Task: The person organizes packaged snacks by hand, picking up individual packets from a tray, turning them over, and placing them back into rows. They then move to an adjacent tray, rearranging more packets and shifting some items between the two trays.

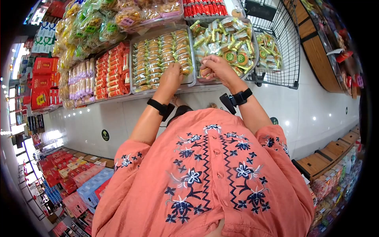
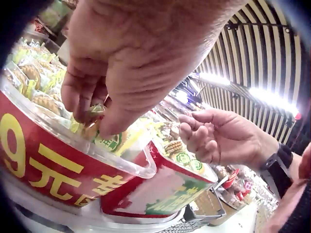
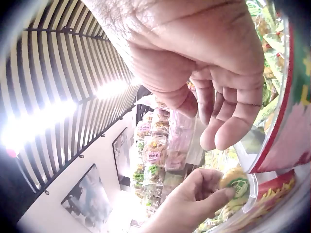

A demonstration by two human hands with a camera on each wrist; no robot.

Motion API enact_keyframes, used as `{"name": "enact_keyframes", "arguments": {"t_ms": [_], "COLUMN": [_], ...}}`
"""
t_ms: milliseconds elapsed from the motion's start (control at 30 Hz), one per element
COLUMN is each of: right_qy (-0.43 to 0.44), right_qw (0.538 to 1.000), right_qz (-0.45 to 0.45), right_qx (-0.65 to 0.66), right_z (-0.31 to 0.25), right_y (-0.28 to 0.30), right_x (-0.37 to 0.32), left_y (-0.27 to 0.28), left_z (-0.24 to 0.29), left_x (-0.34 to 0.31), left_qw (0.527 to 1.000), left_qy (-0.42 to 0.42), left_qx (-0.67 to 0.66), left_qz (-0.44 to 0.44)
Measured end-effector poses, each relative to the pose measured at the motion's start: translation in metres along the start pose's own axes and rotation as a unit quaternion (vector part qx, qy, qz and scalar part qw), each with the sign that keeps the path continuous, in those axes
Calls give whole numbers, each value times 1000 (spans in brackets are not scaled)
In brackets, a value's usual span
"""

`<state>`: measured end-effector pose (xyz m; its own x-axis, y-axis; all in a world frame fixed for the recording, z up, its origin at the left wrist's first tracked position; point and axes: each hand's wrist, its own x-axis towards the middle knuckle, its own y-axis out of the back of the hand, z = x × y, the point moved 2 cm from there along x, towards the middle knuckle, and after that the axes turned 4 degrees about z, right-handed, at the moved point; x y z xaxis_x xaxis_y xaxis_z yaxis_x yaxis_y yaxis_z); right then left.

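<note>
My left hand (image 1: 171,79) pinches a wrapped round biscuit (image 3: 238,188) with a green label between thumb and fingers. It is at the front right corner of a clear bin (image 1: 191,80) filled with neat rows of wrapped biscuits (image 1: 160,55). In the left wrist view, the thumb of that hand lies over the packet and partly hides it. My right hand (image 1: 219,68) hovers by the front of the neighbouring bin, where wrapped biscuits (image 1: 225,37) with green labels lie jumbled. Its fingers bend loosely with nothing between them, as the right wrist view (image 3: 218,92) shows.
Red-wrapped snacks (image 1: 116,69) and purple-wrapped sticks (image 1: 81,77) fill bins to the left. A black wire shopping cart (image 1: 290,51) stands at the right, holding a bag of biscuits (image 1: 269,51). Red price boards (image 2: 53,160) front the bins. A wooden-sided shelf (image 1: 321,59) stands farther right.
</note>
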<state>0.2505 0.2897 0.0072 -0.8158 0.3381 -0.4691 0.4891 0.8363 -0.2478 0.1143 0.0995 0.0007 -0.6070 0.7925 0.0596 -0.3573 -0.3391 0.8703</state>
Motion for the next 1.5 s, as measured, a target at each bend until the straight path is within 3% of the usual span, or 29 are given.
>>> {"name": "enact_keyframes", "arguments": {"t_ms": [567,733,833,967,1100,1200,1300,1400,1500], "right_qy": [-5,30,68,118,129,259,297,321,330], "right_qw": [998,996,986,965,944,848,754,692,664], "right_qz": [23,64,138,219,236,279,297,296,284], "right_qx": [-62,-56,-59,-81,-191,-368,-506,-575,-608], "right_z": [8,-1,-8,-6,-25,-17,-16,-19,-24], "right_y": [16,32,50,86,90,97,96,90,84], "right_x": [0,-3,-3,6,0,21,37,38,39], "left_y": [-23,-12,-16,-19,-15,-7,0,9,16], "left_z": [0,4,0,1,2,4,7,9,11], "left_x": [7,1,2,3,0,-4,-7,-11,-18], "left_qw": [973,978,986,980,985,990,993,995,995], "left_qy": [-76,-110,-63,-81,-77,-69,-46,-31,-15], "left_qx": [217,176,154,176,153,123,99,84,68], "left_qz": [19,34,-3,32,27,24,33,48,68]}}
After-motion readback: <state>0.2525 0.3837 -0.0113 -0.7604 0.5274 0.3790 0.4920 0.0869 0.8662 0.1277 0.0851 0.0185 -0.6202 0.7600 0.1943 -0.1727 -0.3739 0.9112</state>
